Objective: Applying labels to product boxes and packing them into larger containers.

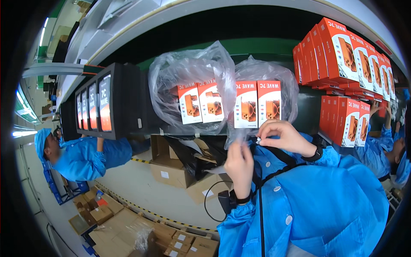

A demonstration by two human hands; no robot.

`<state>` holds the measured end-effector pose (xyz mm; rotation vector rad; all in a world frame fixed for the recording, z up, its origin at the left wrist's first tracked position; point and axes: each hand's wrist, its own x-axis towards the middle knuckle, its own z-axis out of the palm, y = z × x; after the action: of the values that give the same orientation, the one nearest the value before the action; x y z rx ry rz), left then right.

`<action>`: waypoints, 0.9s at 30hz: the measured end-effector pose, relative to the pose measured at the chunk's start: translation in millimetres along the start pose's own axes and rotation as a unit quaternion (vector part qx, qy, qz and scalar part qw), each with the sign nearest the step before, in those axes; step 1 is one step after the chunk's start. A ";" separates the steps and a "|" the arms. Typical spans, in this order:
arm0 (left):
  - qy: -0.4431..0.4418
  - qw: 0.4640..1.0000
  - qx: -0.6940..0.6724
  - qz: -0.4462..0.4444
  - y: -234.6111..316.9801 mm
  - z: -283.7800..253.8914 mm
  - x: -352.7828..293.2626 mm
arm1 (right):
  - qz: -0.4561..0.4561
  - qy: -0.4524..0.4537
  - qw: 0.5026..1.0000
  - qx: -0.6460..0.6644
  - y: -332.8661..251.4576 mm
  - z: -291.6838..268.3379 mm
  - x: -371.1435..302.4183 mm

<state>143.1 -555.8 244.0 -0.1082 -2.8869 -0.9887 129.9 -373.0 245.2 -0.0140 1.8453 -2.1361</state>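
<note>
My left hand (239, 166) is raised in front of the bench edge, fingers drawn together and slightly blurred. A flap of clear plastic bag (287, 95) comes down to its fingertips; whether they hold it is unclear. Just to the right, my right hand (282, 138) pinches a small white piece (258, 140) between thumb and forefinger. Two red-and-white boxes (245, 105) lie side by side in that open bag, right beyond my hands. To their left, another clear plastic bag (159, 96) surrounds two more such boxes (189, 103).
Stacks of the same boxes (338, 53) stand at the right. A black rack (124, 100) with several lit screens stands at the left. Below the bench are open cartons (171, 171). One co-worker in blue (85, 158) is at the left, others at the far right.
</note>
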 end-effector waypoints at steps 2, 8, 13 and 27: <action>0.049 0.997 -0.008 -0.055 -14.5 4.2 -8.9 | 0.040 0.008 0.997 -0.069 25.6 -14.9 -0.2; 0.047 0.990 -0.073 -0.106 -27.0 1.4 -28.8 | 0.056 0.065 0.958 -0.274 127.8 -40.9 21.0; 0.049 0.989 -0.077 -0.113 -30.6 3.5 -40.5 | 0.031 0.053 0.934 -0.353 139.2 -46.7 26.4; 0.048 0.991 -0.089 -0.086 -32.1 5.9 -38.0 | 0.004 0.065 0.931 -0.360 143.7 -46.2 24.2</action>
<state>177.5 -578.9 215.8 0.1754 -2.7526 -1.2442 130.3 -351.1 93.9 -0.0307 2.5908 -1.3605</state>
